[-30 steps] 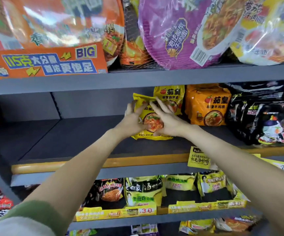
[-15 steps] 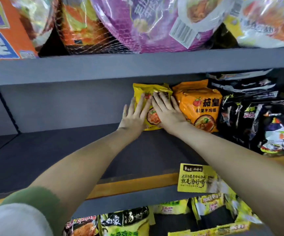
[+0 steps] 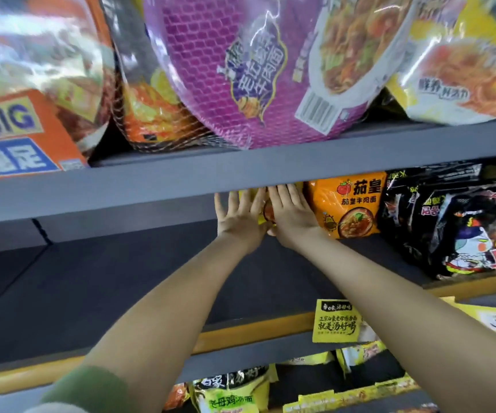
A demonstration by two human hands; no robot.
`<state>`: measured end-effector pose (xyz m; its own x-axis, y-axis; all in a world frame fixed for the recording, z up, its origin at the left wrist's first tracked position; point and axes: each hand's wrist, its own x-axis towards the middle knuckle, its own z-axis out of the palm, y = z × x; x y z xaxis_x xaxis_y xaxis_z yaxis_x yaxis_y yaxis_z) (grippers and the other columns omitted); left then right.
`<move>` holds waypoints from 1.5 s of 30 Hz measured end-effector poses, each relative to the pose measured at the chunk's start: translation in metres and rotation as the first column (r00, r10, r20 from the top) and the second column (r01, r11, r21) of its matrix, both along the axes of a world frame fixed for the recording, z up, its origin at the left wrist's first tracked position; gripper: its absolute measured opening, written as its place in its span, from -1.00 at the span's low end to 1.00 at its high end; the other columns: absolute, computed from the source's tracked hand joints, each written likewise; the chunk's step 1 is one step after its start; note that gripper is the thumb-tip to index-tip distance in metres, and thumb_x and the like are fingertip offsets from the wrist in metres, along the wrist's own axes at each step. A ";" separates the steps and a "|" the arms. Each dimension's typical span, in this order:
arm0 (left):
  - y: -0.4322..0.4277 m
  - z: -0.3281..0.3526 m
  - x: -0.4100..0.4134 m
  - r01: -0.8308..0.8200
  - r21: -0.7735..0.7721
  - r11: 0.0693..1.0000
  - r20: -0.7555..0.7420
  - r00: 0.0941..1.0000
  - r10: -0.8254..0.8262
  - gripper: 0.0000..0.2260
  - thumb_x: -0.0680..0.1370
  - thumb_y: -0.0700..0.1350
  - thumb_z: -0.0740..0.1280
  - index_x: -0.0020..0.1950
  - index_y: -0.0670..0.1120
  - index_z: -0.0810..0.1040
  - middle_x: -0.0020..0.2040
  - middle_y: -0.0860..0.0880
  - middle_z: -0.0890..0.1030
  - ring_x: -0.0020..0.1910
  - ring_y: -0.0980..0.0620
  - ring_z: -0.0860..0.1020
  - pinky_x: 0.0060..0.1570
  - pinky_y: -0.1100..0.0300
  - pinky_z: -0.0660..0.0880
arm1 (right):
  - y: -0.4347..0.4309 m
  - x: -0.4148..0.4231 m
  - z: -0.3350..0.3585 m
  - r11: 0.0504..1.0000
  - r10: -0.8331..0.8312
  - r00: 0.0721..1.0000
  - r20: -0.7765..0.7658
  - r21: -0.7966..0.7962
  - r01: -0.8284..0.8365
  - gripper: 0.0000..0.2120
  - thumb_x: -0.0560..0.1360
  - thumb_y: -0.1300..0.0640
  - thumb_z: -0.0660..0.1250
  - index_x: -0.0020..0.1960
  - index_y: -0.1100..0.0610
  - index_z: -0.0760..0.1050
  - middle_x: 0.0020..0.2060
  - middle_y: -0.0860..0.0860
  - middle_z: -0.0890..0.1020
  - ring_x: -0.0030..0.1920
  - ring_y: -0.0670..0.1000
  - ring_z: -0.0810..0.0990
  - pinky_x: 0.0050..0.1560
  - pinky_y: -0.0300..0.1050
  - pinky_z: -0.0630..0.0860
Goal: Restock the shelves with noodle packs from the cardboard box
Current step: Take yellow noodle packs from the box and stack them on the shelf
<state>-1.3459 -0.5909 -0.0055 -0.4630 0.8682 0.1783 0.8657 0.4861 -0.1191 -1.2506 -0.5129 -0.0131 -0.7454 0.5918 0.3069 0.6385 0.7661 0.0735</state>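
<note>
Left hand [image 3: 240,217] and right hand [image 3: 291,216]: both flat, fingers straight and spread, palms pressed against the yellow noodle pack [image 3: 266,210]. Nothing is gripped. The pack stands upright at the back of the middle shelf [image 3: 121,278], mostly covered by the hands. At its 3 o'clock, just beside it, stands an orange pack [image 3: 349,204], with black packs [image 3: 455,222] beyond. The fingertips reach the upper shelf edge [image 3: 151,186] at 12 o'clock.

A yellow noodle pack [image 3: 246,194] shows between the fingers of the left hand [image 3: 239,217] and the right hand [image 3: 290,216]. Just right of them is an orange pack [image 3: 351,210] with a red tomato, then black packs [image 3: 449,222]. Above them is a purple pack [image 3: 211,70] patterned in honeycomb mesh. The shelf [image 3: 151,186] is dark grey.
</note>
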 end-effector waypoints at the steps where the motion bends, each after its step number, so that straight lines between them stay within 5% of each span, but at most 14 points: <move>1: -0.006 0.004 0.003 -0.021 -0.025 0.999 0.044 0.999 0.022 -0.36 0.63 0.17 0.01 0.53 0.08 -0.36 0.54 -0.03 -0.32 0.51 -0.13 -0.33 0.34 -0.23 -0.40 | -0.006 0.000 0.002 0.999 0.008 1.000 0.004 -0.053 -0.007 -0.08 0.53 -0.05 0.31 0.53 0.19 -0.30 0.53 0.08 -0.21 0.51 0.11 -0.29 0.49 0.01 -0.25; 6: -0.051 0.019 0.024 0.023 -0.084 0.996 0.193 0.981 -0.007 -0.43 0.64 0.09 0.00 0.56 0.05 -0.23 0.57 -0.07 -0.21 0.54 -0.10 -0.23 0.43 -0.17 -0.31 | -0.050 0.010 0.013 0.967 0.003 1.000 -0.023 -0.255 -0.009 -0.20 0.55 0.06 0.26 0.56 0.13 -0.22 0.54 0.07 -0.19 0.53 0.12 -0.24 0.50 0.02 -0.22; 11: -0.120 0.028 0.046 0.023 0.036 0.999 0.274 0.961 -0.032 -0.46 0.62 -0.01 0.10 0.56 -0.06 0.01 0.56 -0.14 0.04 0.51 -0.17 0.11 0.48 -0.05 0.04 | -0.118 0.035 0.029 0.969 0.035 0.999 -0.023 -0.244 -0.040 -0.33 0.50 0.19 0.24 0.53 0.19 0.03 0.47 0.12 0.18 0.44 0.17 0.14 0.43 -0.03 0.14; 15: -0.181 0.037 0.062 0.002 0.150 0.989 0.276 0.960 -0.043 -0.61 0.63 -0.03 0.11 0.44 -0.11 0.26 0.39 -0.13 0.35 0.29 -0.18 0.41 0.18 0.03 0.37 | -0.180 0.052 0.046 0.982 0.124 0.988 -0.086 -0.131 -0.135 -0.51 0.49 0.20 0.23 0.40 0.20 0.26 0.31 0.12 0.37 0.30 0.15 0.29 0.30 -0.04 0.24; 23: -0.349 -0.003 0.099 -0.105 0.325 0.940 0.291 0.957 0.006 -0.65 0.60 -0.09 0.18 0.37 -0.15 0.37 0.27 -0.13 0.46 0.14 -0.19 0.50 0.00 -0.01 0.45 | -0.329 0.075 0.003 0.910 0.372 0.899 -0.230 -0.100 -0.402 -0.66 0.35 0.35 0.36 0.13 0.25 0.48 0.02 0.15 0.53 0.03 0.21 0.48 -0.01 0.07 0.46; 33: -0.551 -0.127 0.104 -0.449 0.004 0.894 0.434 0.806 0.403 -0.63 0.61 -0.03 0.16 0.38 -0.15 0.33 0.25 -0.14 0.45 0.16 -0.21 0.47 0.00 0.00 0.41 | -0.507 0.048 -0.117 0.710 0.628 0.778 0.008 -0.416 -0.568 -0.52 0.52 0.27 0.25 0.42 0.21 0.27 0.29 0.11 0.41 0.29 0.15 0.34 0.25 -0.03 0.31; 37: -0.622 -0.192 0.078 -0.527 -0.131 0.840 0.474 0.711 0.520 -0.59 0.59 -0.04 0.20 0.41 -0.15 0.33 0.30 -0.11 0.44 0.19 -0.17 0.48 0.01 0.04 0.42 | -0.562 0.018 -0.179 0.676 0.661 0.740 0.127 -0.530 -0.512 -0.43 0.52 0.28 0.25 0.49 0.13 0.16 0.37 0.05 0.31 0.38 0.12 0.26 0.34 -0.04 0.26; 41: -0.693 -0.278 0.037 -0.567 -0.250 0.785 0.525 0.602 0.602 -0.62 0.33 -0.10 0.49 0.09 -0.22 0.59 -0.03 -0.18 0.62 -0.18 -0.21 0.63 -0.33 0.08 0.54 | -0.613 -0.023 -0.260 0.668 0.677 0.680 0.281 -0.622 -0.408 -0.41 0.54 0.30 0.16 0.53 0.14 0.05 0.44 0.08 0.23 0.42 0.15 0.19 0.38 -0.04 0.16; 45: -0.754 -0.385 -0.004 -0.562 -0.352 0.749 0.526 0.542 0.655 -0.59 0.35 -0.06 0.37 0.14 -0.21 0.61 0.08 -0.21 0.63 -0.04 -0.20 0.64 -0.11 -0.01 0.58 | -0.657 -0.066 -0.361 0.678 0.658 0.645 0.389 -0.680 -0.281 -0.39 0.58 0.19 0.15 0.55 0.13 -0.05 0.47 0.06 0.16 0.44 0.13 0.16 0.38 -0.07 0.16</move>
<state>-1.3499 -1.3450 -0.3909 -0.8502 0.3282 -0.4116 0.2711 0.9432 0.1922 -1.3165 -1.1696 -0.3740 -0.8650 0.0116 -0.5017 0.1443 0.9633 -0.2264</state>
